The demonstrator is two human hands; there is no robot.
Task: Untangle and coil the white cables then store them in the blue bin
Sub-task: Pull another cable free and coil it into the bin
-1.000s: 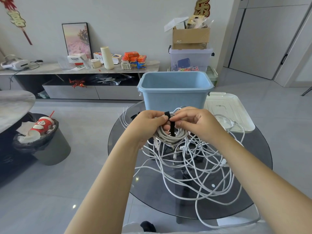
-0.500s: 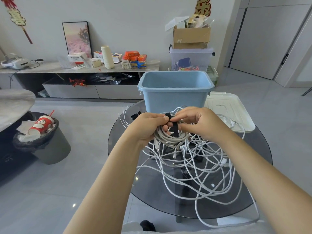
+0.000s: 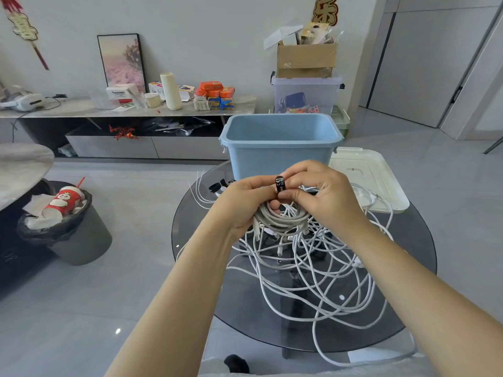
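left hand (image 3: pixel 242 205): curled round the coiled cable, gripping it from the left side; thumb up near the strap.
right hand (image 3: pixel 318 194): thumb and forefinger pinch the black strap; other fingers bent over the top of the coil.
black strap (image 3: pixel 280 184): short tab with white print, upright between the two hands, at the top of the coil.
coiled cable (image 3: pixel 283 219): white, several loops bunched, hanging below both hands, held above the table, just in front of the bin.
loose cables (image 3: pixel 326 273): white tangle spread over the table under and to the right of the hands; one loop drops over the near edge.
blue bin (image 3: pixel 280 148): on the far side of the table, right behind the hands, open top, nothing visible inside.
white lid (image 3: pixel 367 178): flat on the table, right of the bin, touching some cable.
glass table (image 3: pixel 206 268): round, dark tinted.
trash can (image 3: pixel 76 235): on floor at left, red cup on top.
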